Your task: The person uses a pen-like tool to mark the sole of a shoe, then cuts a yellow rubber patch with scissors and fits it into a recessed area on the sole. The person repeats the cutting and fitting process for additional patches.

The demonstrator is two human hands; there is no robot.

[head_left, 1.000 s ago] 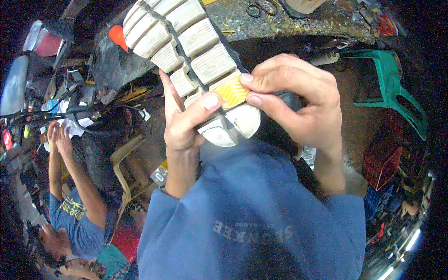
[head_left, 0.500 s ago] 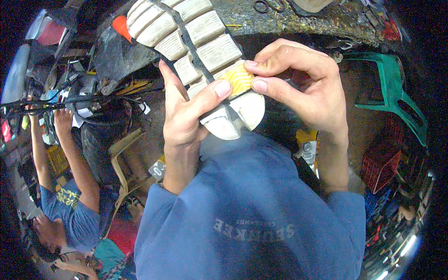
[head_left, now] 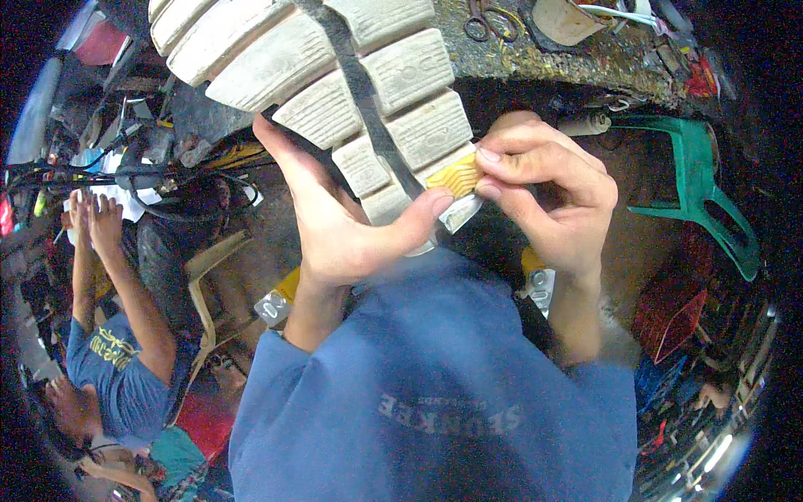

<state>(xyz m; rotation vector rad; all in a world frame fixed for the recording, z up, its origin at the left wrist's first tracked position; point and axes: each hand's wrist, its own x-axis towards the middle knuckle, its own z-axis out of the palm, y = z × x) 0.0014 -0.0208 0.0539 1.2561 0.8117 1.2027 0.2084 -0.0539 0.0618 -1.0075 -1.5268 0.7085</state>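
A shoe sole [head_left: 410,71], off-white and cut into chunky ribbed blocks with a dark groove down its length, faces me with its heel end toward my body. My left hand [head_left: 343,238] holds it from the left side, its thumb on the heel near a yellow wavy-ridged rubber piece [head_left: 449,180]. That piece lies against one of the heel blocks. Thumb and forefinger of my right hand [head_left: 556,184] pinch the yellow piece at its right edge. Whatever is behind the sole is hidden, as are most fingers of my left hand.
Scissors [head_left: 491,23] and a pale container [head_left: 567,20] lie on the worn, littered workbench [head_left: 552,63] ahead. A green plastic chair [head_left: 693,159] and a red crate [head_left: 669,314] stand right. At left are a beige chair [head_left: 203,301], cables and a co-worker [head_left: 125,360].
The sole has come closer to the camera and tilted, its toe end shifting left and up. My right hand has moved slightly down, still pinching the yellow rubber piece. The co-worker's hands have come together.
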